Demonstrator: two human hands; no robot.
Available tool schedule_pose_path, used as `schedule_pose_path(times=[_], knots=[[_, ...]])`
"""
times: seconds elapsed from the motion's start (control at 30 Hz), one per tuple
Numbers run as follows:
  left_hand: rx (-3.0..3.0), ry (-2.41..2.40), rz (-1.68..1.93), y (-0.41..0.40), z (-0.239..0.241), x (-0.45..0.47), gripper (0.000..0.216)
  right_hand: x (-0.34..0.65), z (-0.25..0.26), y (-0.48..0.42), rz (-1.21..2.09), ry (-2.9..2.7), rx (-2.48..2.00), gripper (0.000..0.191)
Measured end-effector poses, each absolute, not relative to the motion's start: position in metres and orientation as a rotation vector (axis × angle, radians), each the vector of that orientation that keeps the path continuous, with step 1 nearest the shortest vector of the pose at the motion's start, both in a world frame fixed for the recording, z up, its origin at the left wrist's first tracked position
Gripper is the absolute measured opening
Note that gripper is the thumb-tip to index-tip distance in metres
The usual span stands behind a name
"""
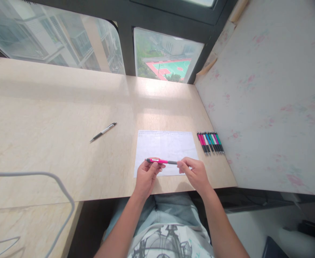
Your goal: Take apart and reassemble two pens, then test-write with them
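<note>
Both my hands hold one pink pen (160,161) level above the near edge of a white paper sheet (165,145). My left hand (146,175) pinches the pink barrel end. My right hand (195,172) pinches the dark tip end with thumb and fingers closed. The sheet lies flat on the beige desk (52,118) in front of me.
A row of several coloured pens (210,142) lies right of the sheet, close to the pale side wall (267,100). A single white and black pen (103,132) lies left of the sheet. A white cable (55,179) loops at the desk's near left. Windows (168,59) run behind.
</note>
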State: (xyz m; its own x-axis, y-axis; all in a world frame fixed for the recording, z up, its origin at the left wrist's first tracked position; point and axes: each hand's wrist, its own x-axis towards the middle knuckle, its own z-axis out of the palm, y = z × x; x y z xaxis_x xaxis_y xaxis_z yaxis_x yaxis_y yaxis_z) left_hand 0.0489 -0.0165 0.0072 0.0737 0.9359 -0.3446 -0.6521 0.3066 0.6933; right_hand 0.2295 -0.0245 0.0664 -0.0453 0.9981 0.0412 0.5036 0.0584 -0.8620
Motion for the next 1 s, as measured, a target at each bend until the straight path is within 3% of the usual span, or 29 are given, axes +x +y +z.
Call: schedule_pose_path(times=[0.27, 0.47, 0.63, 0.83, 1.0], knots=[[0.361, 0.859, 1.267, -0.0143, 0.0051, 0.0483, 0.028, 0.2308, 0.0641, -0.0256, 0.786, -1.597, -1.497, 0.017], [0.377, 0.853, 1.255, -0.0153, 0.0065, 0.0486, 0.027, 0.2319, 0.066, -0.0247, 0.783, -1.642, -1.514, 0.038], [0.364, 0.858, 1.263, -0.0149, 0.0075, 0.0491, 0.027, 0.2304, 0.0654, -0.0244, 0.812, -1.651, -1.485, 0.018], [0.391, 0.855, 1.242, -0.0157, 0.0073, 0.0494, 0.027, 0.2281, 0.0649, -0.0238, 0.772, -1.7, -1.502, 0.039], [0.365, 0.861, 1.253, -0.015, 0.0065, 0.0495, 0.028, 0.2283, 0.0657, -0.0235, 0.799, -1.682, -1.451, 0.02]])
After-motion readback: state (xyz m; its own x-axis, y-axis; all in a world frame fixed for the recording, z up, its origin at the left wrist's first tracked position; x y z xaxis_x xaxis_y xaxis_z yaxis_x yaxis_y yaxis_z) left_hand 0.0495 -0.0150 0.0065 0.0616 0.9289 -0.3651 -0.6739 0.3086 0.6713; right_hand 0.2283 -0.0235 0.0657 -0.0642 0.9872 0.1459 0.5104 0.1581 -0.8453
